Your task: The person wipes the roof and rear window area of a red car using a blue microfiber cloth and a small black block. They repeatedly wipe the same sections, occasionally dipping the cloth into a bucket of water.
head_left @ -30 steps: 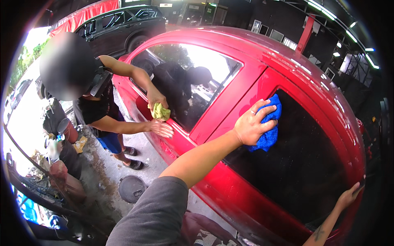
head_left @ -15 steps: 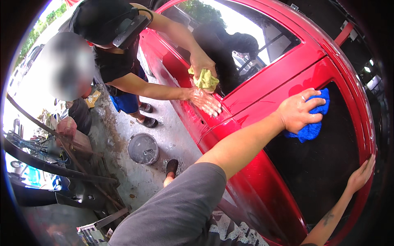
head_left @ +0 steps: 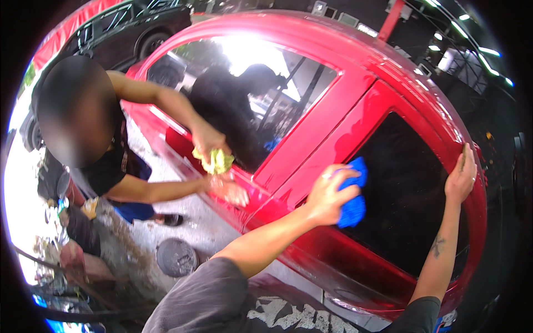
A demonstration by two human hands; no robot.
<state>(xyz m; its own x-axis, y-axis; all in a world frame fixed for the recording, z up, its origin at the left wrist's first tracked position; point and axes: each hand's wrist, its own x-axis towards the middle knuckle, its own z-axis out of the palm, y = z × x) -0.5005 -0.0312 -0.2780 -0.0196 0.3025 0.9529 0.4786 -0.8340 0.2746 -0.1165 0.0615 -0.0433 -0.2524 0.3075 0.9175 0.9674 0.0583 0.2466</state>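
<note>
My left hand (head_left: 327, 194) grips a bunched blue cloth (head_left: 354, 201), holding it against the front edge of a dark side window (head_left: 408, 205) on a red car (head_left: 294, 208). A ring shows on one finger. Across that window, my right hand (head_left: 461, 175) lies with fingers stretched along the red frame near the roof edge, holding nothing that I can see. To the left, a person (head_left: 94, 139) in a dark cap leans over the neighbouring door. One of their hands holds a crumpled yellow cloth (head_left: 213, 161); the other lies flat on the door just below the glass.
On the wet concrete floor a dark lidded bucket (head_left: 176, 257) stands between the person and me. Piled clutter (head_left: 83, 261) fills the left side. Behind the red car is a dark vehicle (head_left: 119, 39). A red post (head_left: 391, 21) rises beyond the roof.
My view has swung, showing more of the roof and background. My left hand and the blue cloth have shifted toward the window's front edge. My right hand is farther up the frame.
</note>
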